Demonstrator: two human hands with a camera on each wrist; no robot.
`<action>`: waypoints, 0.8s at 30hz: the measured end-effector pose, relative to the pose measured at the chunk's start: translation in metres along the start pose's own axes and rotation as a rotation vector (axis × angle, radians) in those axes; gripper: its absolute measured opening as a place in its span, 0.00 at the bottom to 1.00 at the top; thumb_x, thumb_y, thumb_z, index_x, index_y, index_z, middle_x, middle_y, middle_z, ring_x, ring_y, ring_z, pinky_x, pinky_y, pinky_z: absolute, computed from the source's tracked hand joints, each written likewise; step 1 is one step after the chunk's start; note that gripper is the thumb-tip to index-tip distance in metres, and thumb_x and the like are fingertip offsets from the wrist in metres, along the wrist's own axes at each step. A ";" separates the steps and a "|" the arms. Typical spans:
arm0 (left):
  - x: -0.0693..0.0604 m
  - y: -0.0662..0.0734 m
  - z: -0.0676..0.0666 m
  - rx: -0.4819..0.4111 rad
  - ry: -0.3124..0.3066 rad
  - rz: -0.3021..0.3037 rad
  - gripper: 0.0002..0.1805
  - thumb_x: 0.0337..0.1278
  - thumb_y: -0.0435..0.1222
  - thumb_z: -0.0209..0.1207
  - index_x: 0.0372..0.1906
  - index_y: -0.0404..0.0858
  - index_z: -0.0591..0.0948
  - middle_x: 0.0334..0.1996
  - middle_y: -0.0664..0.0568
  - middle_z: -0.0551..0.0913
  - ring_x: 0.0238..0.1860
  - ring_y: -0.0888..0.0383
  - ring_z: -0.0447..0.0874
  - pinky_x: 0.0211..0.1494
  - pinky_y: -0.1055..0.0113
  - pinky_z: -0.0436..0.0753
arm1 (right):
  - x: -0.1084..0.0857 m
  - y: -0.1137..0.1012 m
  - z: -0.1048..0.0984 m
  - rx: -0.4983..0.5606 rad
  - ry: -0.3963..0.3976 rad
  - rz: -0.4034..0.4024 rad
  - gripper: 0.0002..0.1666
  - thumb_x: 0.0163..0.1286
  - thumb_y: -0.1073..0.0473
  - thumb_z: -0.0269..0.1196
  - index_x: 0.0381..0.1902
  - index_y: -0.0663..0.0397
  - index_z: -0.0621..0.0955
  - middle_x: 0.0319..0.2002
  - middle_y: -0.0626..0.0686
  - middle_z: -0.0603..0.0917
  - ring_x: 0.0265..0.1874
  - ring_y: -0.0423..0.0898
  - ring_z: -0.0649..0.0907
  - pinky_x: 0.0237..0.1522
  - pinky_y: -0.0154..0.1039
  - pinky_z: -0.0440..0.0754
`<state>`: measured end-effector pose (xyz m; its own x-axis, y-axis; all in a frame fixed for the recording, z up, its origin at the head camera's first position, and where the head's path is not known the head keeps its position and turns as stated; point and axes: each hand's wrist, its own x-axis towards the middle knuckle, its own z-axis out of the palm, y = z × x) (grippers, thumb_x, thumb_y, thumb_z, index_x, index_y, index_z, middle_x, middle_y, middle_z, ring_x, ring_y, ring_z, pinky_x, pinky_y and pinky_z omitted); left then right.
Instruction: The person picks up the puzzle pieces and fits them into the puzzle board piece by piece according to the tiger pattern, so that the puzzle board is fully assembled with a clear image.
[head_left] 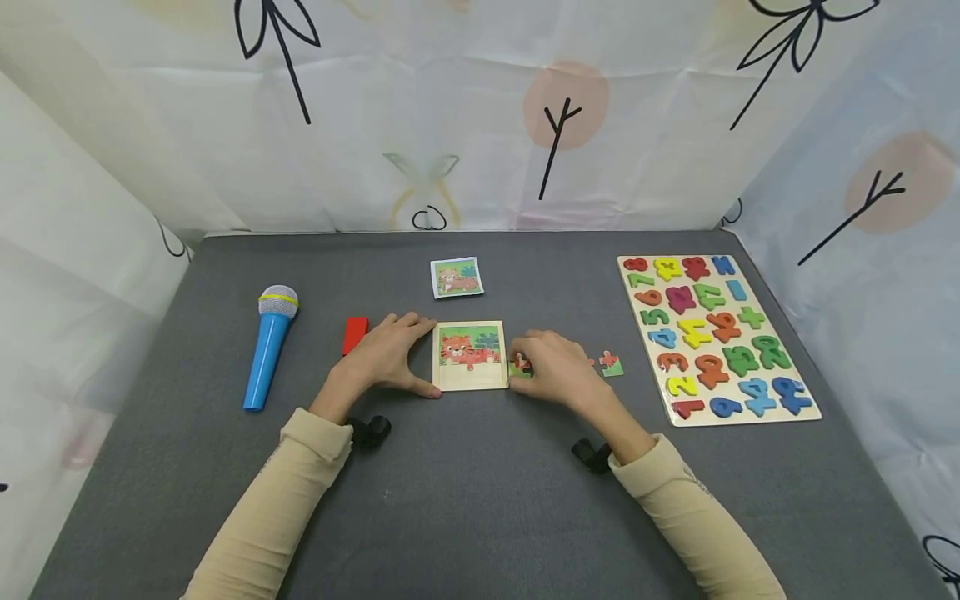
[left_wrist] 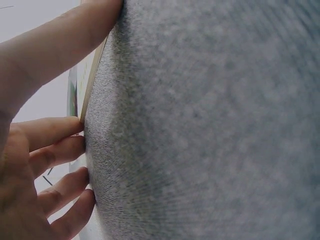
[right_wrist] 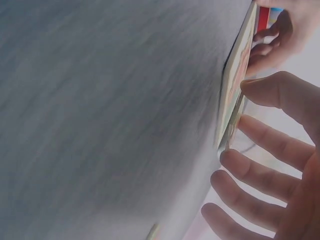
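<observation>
A small wooden jigsaw board (head_left: 470,382) lies in mid-table, with an orange animal on green pictured in its upper part. My left hand (head_left: 386,354) is spread at the board's left side, thumb by the near corner and index finger by the far one. Along the right edge, my right hand (head_left: 553,367) pinches a puzzle piece (head_left: 519,367) between thumb and fingers, partly hidden in the head view. In the right wrist view the piece (right_wrist: 233,127) shows edge-on beside the board. Another puzzle piece (head_left: 611,364) lies right of that hand; a further one is mostly covered.
A picture card (head_left: 457,277) lies beyond the board. On the left are a blue toy microphone (head_left: 270,346) and a red block (head_left: 355,333), partly behind the left hand. A number puzzle board (head_left: 716,340) lies at the right. Printed cloth walls (head_left: 480,108) enclose the table.
</observation>
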<state>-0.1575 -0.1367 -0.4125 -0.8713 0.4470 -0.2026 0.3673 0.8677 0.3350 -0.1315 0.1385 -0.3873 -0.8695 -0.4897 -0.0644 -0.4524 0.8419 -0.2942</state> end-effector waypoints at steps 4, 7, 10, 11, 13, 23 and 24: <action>0.001 -0.001 0.001 0.002 0.001 0.000 0.62 0.35 0.61 0.79 0.76 0.38 0.68 0.69 0.42 0.74 0.63 0.42 0.72 0.67 0.46 0.77 | 0.010 -0.016 0.006 0.000 -0.019 -0.012 0.13 0.61 0.54 0.71 0.43 0.50 0.88 0.34 0.49 0.83 0.29 0.43 0.75 0.25 0.35 0.70; 0.002 -0.001 0.002 0.000 0.003 -0.002 0.62 0.34 0.61 0.79 0.76 0.38 0.68 0.69 0.43 0.74 0.62 0.42 0.72 0.67 0.46 0.77 | 0.018 -0.027 0.010 0.001 -0.039 -0.022 0.12 0.62 0.54 0.71 0.43 0.49 0.87 0.33 0.48 0.83 0.31 0.43 0.75 0.24 0.35 0.68; 0.002 -0.001 0.002 -0.004 0.007 -0.002 0.62 0.34 0.61 0.80 0.76 0.38 0.68 0.69 0.43 0.74 0.62 0.42 0.73 0.66 0.47 0.77 | 0.024 -0.038 0.014 -0.007 -0.047 -0.036 0.11 0.62 0.54 0.71 0.43 0.47 0.87 0.33 0.47 0.82 0.32 0.43 0.76 0.25 0.35 0.68; 0.002 -0.001 0.002 -0.005 0.007 -0.001 0.62 0.34 0.61 0.80 0.76 0.38 0.68 0.69 0.43 0.74 0.62 0.42 0.73 0.67 0.47 0.77 | 0.026 -0.042 0.015 -0.009 -0.048 -0.043 0.11 0.62 0.54 0.71 0.43 0.47 0.87 0.33 0.47 0.82 0.32 0.43 0.76 0.24 0.36 0.68; 0.002 -0.001 0.002 -0.007 0.007 0.000 0.62 0.34 0.61 0.80 0.76 0.38 0.68 0.69 0.43 0.74 0.62 0.42 0.72 0.67 0.47 0.77 | 0.029 -0.048 0.017 -0.015 -0.048 -0.056 0.11 0.63 0.54 0.71 0.43 0.47 0.87 0.33 0.47 0.82 0.32 0.43 0.78 0.24 0.36 0.70; 0.001 0.000 0.001 -0.010 0.005 -0.005 0.61 0.34 0.60 0.80 0.76 0.38 0.68 0.69 0.43 0.74 0.62 0.42 0.72 0.67 0.46 0.77 | 0.041 -0.067 0.025 -0.051 -0.054 -0.082 0.11 0.64 0.52 0.72 0.44 0.44 0.87 0.37 0.46 0.84 0.38 0.47 0.82 0.29 0.40 0.79; 0.001 0.000 0.001 -0.010 0.005 -0.004 0.61 0.34 0.60 0.80 0.76 0.38 0.68 0.69 0.43 0.74 0.62 0.42 0.72 0.67 0.46 0.77 | 0.041 -0.068 0.025 -0.055 -0.055 -0.084 0.12 0.64 0.51 0.72 0.45 0.44 0.87 0.38 0.47 0.84 0.39 0.48 0.82 0.29 0.41 0.80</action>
<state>-0.1580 -0.1366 -0.4132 -0.8745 0.4424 -0.1989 0.3605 0.8671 0.3438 -0.1312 0.0551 -0.3940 -0.8168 -0.5691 -0.0943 -0.5344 0.8081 -0.2479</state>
